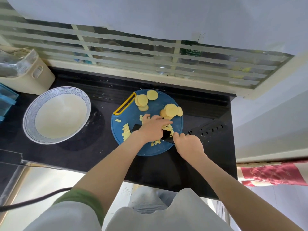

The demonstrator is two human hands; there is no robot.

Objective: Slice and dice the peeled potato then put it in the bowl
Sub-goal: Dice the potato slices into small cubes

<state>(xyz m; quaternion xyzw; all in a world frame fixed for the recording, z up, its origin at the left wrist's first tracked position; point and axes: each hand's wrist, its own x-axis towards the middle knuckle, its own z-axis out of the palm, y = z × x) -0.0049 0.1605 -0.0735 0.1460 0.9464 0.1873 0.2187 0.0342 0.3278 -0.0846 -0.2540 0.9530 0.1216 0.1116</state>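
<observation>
Diced potato bits (126,131) lie under and around the left hand's (150,129) straight fingers (166,122), which rest flat over the black knife (166,135) gripped by the right hand (188,144), with round slices (170,110) just beyond the fingertips on the blue board (150,150) and the bowl (61,117) well off to their left.

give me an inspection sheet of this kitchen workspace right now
surface: black countertop, white flecks.
job's things: round slices and diced pieces on blue cutting board; bowl left of it, empty.
clutter: black holed piece right of board; beige container back left.
grips: left grip lies over knife blade, fingers straight; right grip holds its handle.
cables: black cable, lower left, off the counter.
surroundings: barred window behind; red cloth at right.
</observation>
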